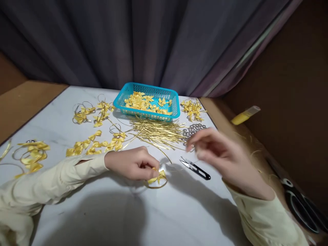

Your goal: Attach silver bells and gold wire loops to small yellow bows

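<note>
While the left hand (133,164) lay knuckles-up on the table (164,212), its fingers pinched a yellow bow (158,176) on a gold loop, the bow's long axis running left to right. Blurred, the right hand (217,153) hovered palm-down over the thread snips (196,168), fingers loosely spread, holding nothing.

sleeves: long, pale cream-yellow | fabric: soft, creased | cuffs: plain, at the wrists | hands: bare

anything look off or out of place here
Mostly tidy piles. The yellow tube lies off the white table on the brown ledge, and the big scissors sit at the far right edge, partly out of view.
</note>
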A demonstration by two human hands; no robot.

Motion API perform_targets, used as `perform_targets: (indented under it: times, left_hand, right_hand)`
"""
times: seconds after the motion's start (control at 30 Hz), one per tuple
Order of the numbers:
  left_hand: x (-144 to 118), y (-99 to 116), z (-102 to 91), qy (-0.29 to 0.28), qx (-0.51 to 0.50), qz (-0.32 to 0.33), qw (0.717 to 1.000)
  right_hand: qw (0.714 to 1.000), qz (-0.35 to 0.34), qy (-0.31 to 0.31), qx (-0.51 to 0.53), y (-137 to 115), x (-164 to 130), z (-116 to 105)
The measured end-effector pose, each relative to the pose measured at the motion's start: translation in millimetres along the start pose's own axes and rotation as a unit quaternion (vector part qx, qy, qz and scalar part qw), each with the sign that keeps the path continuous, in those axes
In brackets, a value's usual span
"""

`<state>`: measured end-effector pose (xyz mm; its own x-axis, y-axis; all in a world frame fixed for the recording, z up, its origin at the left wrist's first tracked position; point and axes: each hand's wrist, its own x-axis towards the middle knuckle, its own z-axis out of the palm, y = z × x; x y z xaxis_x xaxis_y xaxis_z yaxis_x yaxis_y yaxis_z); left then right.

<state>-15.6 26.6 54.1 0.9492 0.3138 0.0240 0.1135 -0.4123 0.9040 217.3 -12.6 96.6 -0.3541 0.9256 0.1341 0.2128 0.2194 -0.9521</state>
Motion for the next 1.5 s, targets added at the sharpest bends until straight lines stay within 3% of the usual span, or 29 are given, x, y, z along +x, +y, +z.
perform_targets:
  times: [0.1, 0.3, 0.43, 0.67, 0.83, 1.03, 1.5]
  left_hand:
    - [-5.4, 6.9, -8.9, -0.014, -0.063, -0.033, 0.997]
    - [-13.3, 16.3, -17.5, -0.009, -0.110, -0.027, 0.994]
    - [-12.5, 18.2, -19.2, -0.011, -0.104, -0.026, 0.994]
    - [-10.7, 16.1, -20.3, -0.011, -0.085, -0.025, 0.996]
    - [-10.5, 22.4, -18.4, 0.014, 0.035, 0.029, 0.999]
    - [-11.0, 28.3, -12.5, 0.029, 0.133, 0.076, 0.988]
    - [-11.4, 28.7, -10.0, 0.021, 0.131, 0.061, 0.989]
  right_hand:
    - [0.983, 0.066, -0.167, -0.036, 5.3, 7.5, 16.1]
    - [0.929, 0.158, -0.277, 0.187, 23.2, 15.4, 30.9]
    - [0.908, 0.199, -0.272, 0.250, 21.4, 16.5, 28.4]
    - [0.926, 0.200, -0.243, 0.208, 7.3, 17.4, 19.7]
    - [0.943, 0.195, -0.192, 0.190, 2.3, 17.3, 23.8]
    - [0.944, 0.198, -0.184, 0.186, 3.4, 16.9, 27.0]
    - [0.966, 0.177, -0.154, 0.107, 0.6, 17.1, 31.5]
